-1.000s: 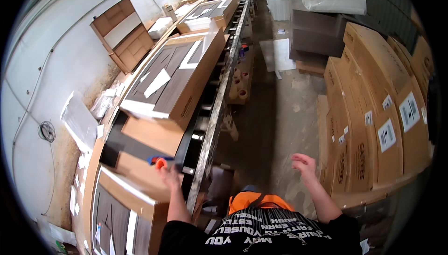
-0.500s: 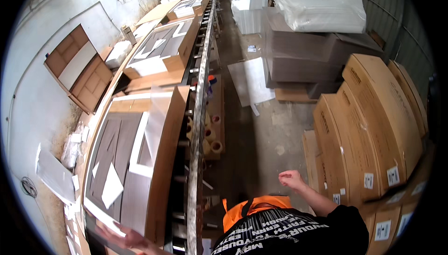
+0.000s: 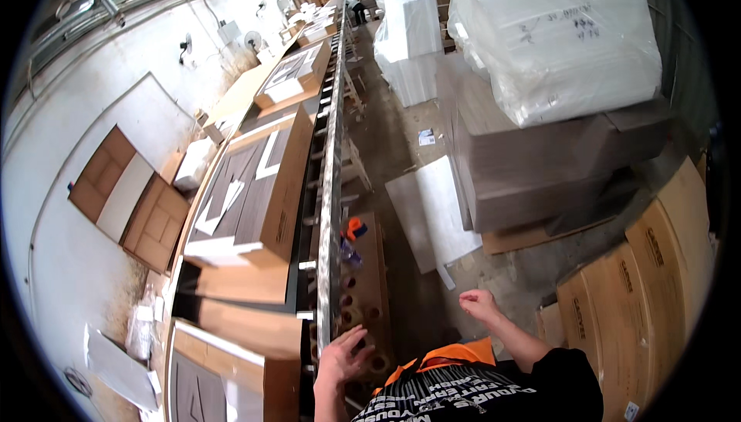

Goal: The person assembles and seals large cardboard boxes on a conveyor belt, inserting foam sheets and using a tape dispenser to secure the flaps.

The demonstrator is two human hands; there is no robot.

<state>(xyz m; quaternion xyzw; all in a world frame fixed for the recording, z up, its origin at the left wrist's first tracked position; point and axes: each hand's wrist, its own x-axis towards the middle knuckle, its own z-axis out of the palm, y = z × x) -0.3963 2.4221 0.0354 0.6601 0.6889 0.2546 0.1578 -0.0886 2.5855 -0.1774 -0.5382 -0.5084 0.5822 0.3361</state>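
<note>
Brown cardboard cartons (image 3: 258, 190) hold dark grey wood-grain panels with white sheets on top. The conveyor rail (image 3: 332, 152) is silver. An orange vest (image 3: 451, 356) lies over a black shirt with white lettering (image 3: 478, 395). Wrapped bundles (image 3: 556, 36) are white.

Your left hand (image 3: 343, 360) hovers empty, fingers spread, just beside the conveyor rail (image 3: 330, 214); your right hand (image 3: 480, 306) hangs loosely curled, well right of it.

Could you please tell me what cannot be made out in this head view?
- Left hand: wrist cut off by the lower edge.
- Open carton nearest it: contents cut by the edge.
- Person far along the conveyor: too small.
- Right hand: fingers curled, palm hidden.
</note>
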